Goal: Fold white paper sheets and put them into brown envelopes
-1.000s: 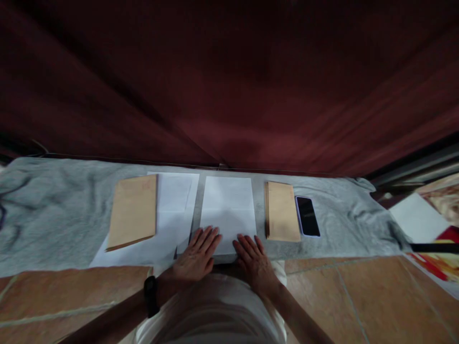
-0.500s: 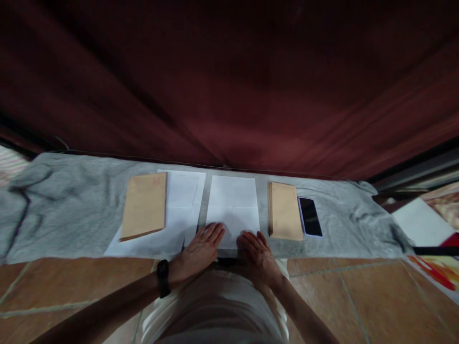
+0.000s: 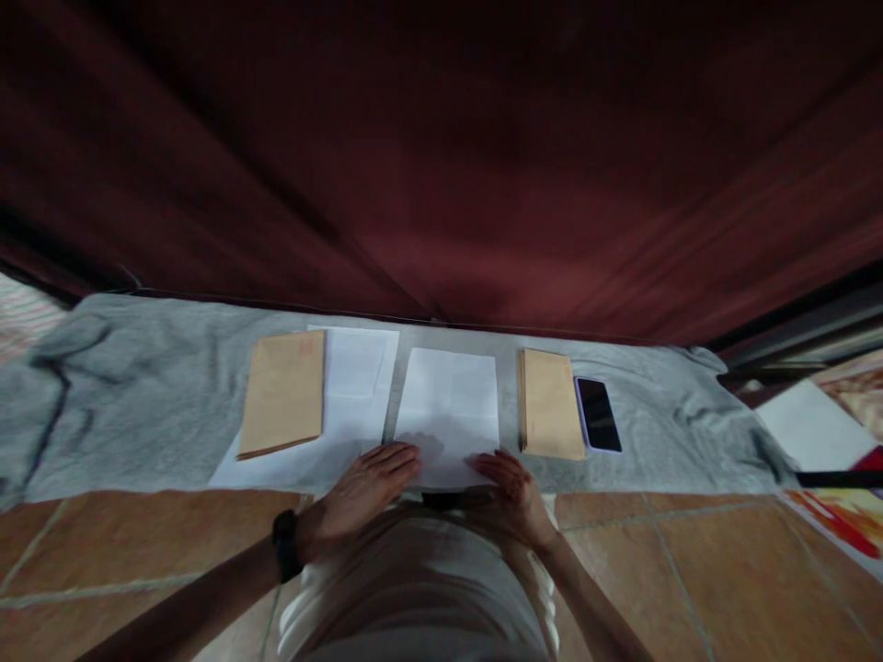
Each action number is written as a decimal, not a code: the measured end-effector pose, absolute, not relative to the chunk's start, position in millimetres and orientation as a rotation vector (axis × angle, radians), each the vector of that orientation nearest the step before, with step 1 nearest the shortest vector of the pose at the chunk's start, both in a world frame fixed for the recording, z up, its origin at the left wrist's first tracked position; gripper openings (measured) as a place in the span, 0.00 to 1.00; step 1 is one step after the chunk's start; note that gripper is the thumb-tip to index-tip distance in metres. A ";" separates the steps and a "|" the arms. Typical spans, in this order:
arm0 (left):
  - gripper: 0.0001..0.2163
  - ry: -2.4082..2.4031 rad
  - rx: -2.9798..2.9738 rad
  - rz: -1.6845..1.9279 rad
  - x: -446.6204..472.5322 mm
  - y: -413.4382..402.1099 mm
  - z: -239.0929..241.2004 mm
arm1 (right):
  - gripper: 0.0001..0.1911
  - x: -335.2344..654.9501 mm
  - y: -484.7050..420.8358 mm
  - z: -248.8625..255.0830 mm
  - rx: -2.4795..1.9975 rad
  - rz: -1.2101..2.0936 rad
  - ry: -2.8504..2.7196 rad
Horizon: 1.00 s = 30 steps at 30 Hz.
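A white sheet of paper lies in front of me on the grey cloth, a faint line across its middle. My left hand rests with outstretched fingers on its lower left corner. At the lower right corner, my right hand touches the sheet with its fingers extended; the thumb is hard to make out. Left of the sheet, a stack of brown envelopes partly covers more white paper. A second, narrower stack of brown envelopes lies to the right.
A phone with a dark screen lies beside the right stack. The grey cloth covers a narrow surface against a dark red panel. Below its front edge is a tiled floor. Printed material shows at far right.
The middle sheet has shifted slightly toward me. My hands have moved a little apart and back toward my body, out to the sheet's lower corners.
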<state>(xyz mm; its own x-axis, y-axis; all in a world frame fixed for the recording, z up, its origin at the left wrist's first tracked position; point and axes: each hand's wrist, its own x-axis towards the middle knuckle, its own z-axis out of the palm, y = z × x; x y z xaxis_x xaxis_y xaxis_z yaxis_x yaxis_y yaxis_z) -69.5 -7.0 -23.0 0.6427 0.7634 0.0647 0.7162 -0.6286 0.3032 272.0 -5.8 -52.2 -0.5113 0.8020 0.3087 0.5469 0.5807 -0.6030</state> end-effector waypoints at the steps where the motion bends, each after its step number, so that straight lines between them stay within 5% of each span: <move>1: 0.24 1.196 2.595 0.301 -73.0 -6.4 -23.9 | 0.20 272.2 -6.7 -51.3 -1.071 0.615 -2.225; 5: 0.26 1.196 2.434 0.411 -83.1 4.7 -32.1 | 0.15 271.5 -6.2 -46.0 -1.116 0.705 -2.104; 11: 0.13 1.197 2.138 0.615 -82.8 26.6 -38.3 | 0.15 263.8 2.2 -35.2 -1.297 0.970 -1.770; 18: 0.18 1.372 1.663 0.746 -75.7 31.1 -29.3 | 0.25 257.8 7.9 -40.5 -1.493 1.124 -1.462; 30: 0.20 1.431 1.437 0.875 -59.8 58.7 -27.5 | 0.28 237.0 50.7 -39.2 -1.724 0.854 -1.470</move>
<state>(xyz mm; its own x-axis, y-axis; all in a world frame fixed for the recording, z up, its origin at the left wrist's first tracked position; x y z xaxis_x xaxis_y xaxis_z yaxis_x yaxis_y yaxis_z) -59.8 58.7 -27.5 0.0798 0.9908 -0.1090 0.3539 0.0740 0.9323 237.0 50.7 -39.2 0.1363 0.9899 -0.0392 0.5245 -0.1056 -0.8448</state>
